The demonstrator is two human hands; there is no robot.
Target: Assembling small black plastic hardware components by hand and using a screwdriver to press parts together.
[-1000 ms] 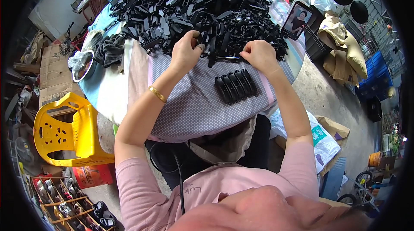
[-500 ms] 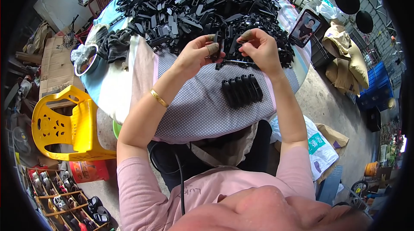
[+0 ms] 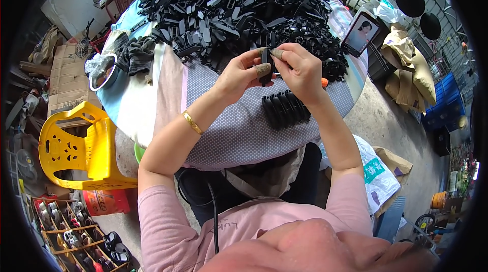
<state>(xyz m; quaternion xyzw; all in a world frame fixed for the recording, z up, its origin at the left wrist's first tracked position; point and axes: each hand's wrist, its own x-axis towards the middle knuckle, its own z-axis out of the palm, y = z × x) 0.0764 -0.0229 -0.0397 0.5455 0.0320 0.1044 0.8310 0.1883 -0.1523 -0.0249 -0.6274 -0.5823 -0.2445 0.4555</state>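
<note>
My left hand (image 3: 239,76) is closed around a small, long black plastic part (image 3: 265,59), held upright above the near side of the table. My right hand (image 3: 301,71) pinches at the top end of the same part; exactly what lies between those fingertips is too small to make out. Tan coverings wrap several fingertips. Below the right hand, a tight row of matching black parts (image 3: 282,111) lies on the dotted cloth. An orange handle (image 3: 324,82) shows beside the right wrist, mostly hidden. Just beyond both hands spreads a big heap of black plastic parts (image 3: 229,13).
The round table wears a patterned cloth (image 3: 223,140). Dark gloves (image 3: 136,54) and a bowl (image 3: 103,80) sit at its left. A phone (image 3: 361,34) stands at the right edge. A yellow chair (image 3: 66,145) is left, white bags (image 3: 373,170) right.
My right hand has come left from the heap's edge to meet the part in my left hand. The left hand has shifted slightly nearer and right. The orange handle now shows.
</note>
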